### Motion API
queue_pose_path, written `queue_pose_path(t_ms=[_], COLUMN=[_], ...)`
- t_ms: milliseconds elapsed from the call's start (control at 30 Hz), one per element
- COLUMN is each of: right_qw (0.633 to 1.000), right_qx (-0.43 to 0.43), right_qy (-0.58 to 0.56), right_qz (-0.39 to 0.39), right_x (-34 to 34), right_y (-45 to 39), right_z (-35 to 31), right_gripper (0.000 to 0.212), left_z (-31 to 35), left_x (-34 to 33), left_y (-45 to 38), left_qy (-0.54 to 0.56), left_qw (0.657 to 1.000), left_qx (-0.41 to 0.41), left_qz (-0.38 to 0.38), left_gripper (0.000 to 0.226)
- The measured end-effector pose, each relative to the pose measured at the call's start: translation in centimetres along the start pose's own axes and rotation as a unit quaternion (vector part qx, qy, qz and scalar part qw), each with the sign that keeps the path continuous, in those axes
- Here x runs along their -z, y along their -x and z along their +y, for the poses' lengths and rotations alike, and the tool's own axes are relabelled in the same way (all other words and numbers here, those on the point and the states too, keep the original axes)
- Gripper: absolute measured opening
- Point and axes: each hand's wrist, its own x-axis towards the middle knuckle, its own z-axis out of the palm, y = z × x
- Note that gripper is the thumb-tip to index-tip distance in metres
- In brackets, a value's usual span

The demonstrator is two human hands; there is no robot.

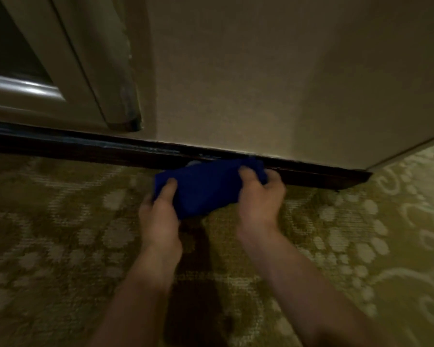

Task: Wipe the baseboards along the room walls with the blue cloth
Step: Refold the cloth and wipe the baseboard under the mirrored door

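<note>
Each grip, left hand (158,211) and right hand (259,194), pinches the folded blue cloth (206,189) against the dark baseboard (85,149).

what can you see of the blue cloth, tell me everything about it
The blue cloth is a deep, plain blue, soft fabric, folded or bunched into a thick pad. Both hands hold it: the left hand grips its left end, thumb on top, and the right hand grips its right end. It is held low above the patterned carpet, its far edge at the dark baseboard; the blur hides whether they touch.
</note>
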Motion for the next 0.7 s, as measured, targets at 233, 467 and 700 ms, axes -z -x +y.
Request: queue_pose_path(t_ms=[233, 467, 700], right_qw=[0.991, 0.994, 0.986], right_qx=[0.033, 0.013, -0.036], right_qy=[0.127, 0.103, 0.144], right_qz=[0.031, -0.011, 0.077], right_x=[-6.2, -4.4, -4.7], right_y=[1.4, 1.5, -0.4], right_z=[0.8, 0.5, 0.1], right_gripper=[0.017, 0.012, 0.032], left_z=[1.1, 1.2, 2.3], left_x=[2.6, 1.6, 1.8], left_y=[0.7, 1.5, 2.3], left_qy=[-0.073, -0.030, -0.030], left_qw=[0.997, 0.999, 0.998], left_qx=[0.018, -0.010, -0.037], left_qz=[0.024, 0.044, -0.032], left_gripper=[0.057, 0.047, 0.041])
